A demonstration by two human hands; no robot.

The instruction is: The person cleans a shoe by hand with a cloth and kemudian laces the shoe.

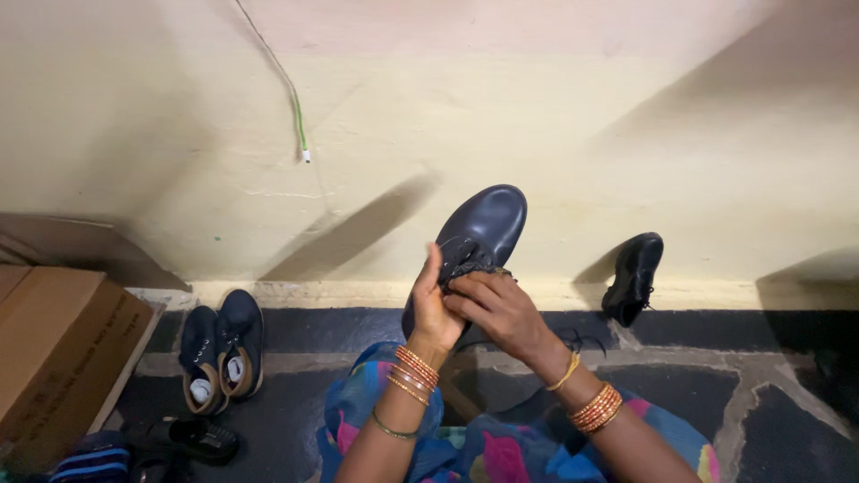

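Note:
I hold a dark blue-black leather lace-up shoe [483,228] up in front of me, toe pointing up and away. My left hand [431,309] grips the shoe's side near the lacing, thumb raised. My right hand [497,304] lies over the laces, fingers curled on them. Both wrists carry orange and gold bangles. A matching black shoe [635,275] leans against the wall base to the right, beyond my right hand.
A cardboard box [54,349] stands at the left. A pair of dark slip-on sneakers [222,349] lies on the stone floor, with a black shoe [192,438] and a blue striped item [89,463] nearer. A green cable [297,116] hangs on the cream wall.

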